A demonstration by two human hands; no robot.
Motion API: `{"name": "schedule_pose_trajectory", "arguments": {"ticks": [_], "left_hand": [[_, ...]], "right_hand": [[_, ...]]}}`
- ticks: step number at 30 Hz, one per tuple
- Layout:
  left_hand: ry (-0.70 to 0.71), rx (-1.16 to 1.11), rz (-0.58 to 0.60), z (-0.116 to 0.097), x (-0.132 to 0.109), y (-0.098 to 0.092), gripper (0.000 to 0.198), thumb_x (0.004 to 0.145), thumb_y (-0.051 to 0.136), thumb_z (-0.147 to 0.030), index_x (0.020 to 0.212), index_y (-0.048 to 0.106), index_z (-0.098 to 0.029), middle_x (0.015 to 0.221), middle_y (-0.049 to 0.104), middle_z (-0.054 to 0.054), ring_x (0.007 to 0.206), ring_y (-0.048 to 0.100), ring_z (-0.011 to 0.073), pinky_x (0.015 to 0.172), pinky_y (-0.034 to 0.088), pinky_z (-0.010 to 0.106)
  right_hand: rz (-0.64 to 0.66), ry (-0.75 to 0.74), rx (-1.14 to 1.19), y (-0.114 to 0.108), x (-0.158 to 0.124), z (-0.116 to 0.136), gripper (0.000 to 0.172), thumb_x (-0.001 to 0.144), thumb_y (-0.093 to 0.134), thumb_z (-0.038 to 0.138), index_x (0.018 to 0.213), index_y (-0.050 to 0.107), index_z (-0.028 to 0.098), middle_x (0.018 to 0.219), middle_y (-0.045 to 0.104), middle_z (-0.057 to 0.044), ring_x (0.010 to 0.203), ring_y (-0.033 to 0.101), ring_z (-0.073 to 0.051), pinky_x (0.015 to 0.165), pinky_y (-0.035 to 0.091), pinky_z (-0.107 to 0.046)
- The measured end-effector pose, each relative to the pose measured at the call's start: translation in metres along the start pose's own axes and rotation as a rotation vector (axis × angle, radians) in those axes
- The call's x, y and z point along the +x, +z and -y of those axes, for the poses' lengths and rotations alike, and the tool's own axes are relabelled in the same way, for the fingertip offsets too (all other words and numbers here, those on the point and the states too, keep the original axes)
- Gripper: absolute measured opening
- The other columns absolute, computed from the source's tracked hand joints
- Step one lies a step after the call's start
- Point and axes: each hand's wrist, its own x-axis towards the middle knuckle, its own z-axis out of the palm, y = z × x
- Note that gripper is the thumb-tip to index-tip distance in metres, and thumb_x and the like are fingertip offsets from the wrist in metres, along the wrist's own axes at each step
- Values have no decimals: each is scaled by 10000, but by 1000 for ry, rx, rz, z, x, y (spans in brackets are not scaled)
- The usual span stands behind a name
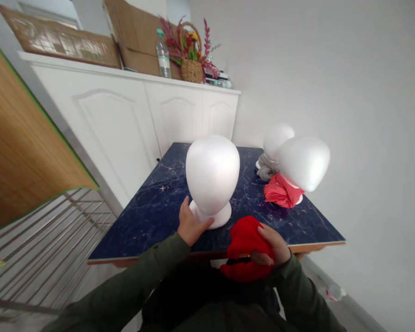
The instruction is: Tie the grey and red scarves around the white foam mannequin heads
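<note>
A white foam mannequin head (212, 173) stands upright near the front of the dark blue table, its neck bare. My left hand (192, 223) grips its round base from the left, thumb in front and fingers along the side. In my right hand (276, 244) is a red scarf (247, 240), bunched and hanging in a loop over the table's front edge. The fingers of that hand are partly hidden by the cloth. The scarf is apart from the head, just right of its base.
At the table's right stand two more foam heads, one with a coral scarf (281, 191) round its neck, one with a grey scarf (268, 167). White cabinets (107, 115) behind bear boxes, a bottle (163, 55) and a flower basket (192, 70). A metal rack (55, 249) is at left.
</note>
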Motion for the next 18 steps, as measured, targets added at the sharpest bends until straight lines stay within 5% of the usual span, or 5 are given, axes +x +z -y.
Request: {"name": "schedule_pose_trajectory", "arguments": {"ticks": [3, 6, 9, 14, 18], "left_hand": [[99, -154, -24, -17, -47, -21, 732, 755, 493, -412, 1342, 147, -145, 1380, 232, 153, 1275, 241, 287, 1051, 210, 469], [348, -203, 314, -41, -70, -31, 777, 690, 576, -440, 1331, 223, -180, 1332, 349, 124, 1222, 343, 275, 1030, 286, 415], [401, -129, 505, -55, -62, -29, 662, 714, 563, -308, 1311, 303, -186, 1308, 413, 100, 1189, 399, 235, 1008, 332, 375], [327, -74, 452, -51, -41, -43, 445, 762, 368, -154, 1187, 498, -180, 1279, 464, 72, 1155, 443, 208, 985, 354, 373], [177, -154, 535, -62, -37, -59, 330, 727, 397, -154, 959, 630, -181, 1039, 629, 48, 961, 566, 194, 886, 429, 330]], "right_hand": [[40, 52, 18, -5, 4, -5, 422, 763, 482, 499, 647, 575, 104, 269, 353, 54, 215, 238, -36, 245, 178, -145], [113, 136, 8, -4, 4, -7, 440, 793, 436, 486, 647, 573, 95, 275, 379, 43, 211, 245, -38, 235, 158, -145], [179, 191, -26, 2, 3, -7, 445, 785, 452, 487, 634, 567, 85, 300, 432, 23, 206, 263, -40, 221, 151, -146], [50, 246, -132, -6, -7, -6, 467, 803, 404, 509, 778, 588, 80, 381, 508, 11, 217, 266, -38, 232, 141, -150], [-174, 155, -540, -24, -13, -12, 365, 809, 442, 450, 956, 590, 151, 762, 649, -48, 505, 534, -90, 424, 394, -181]]}}
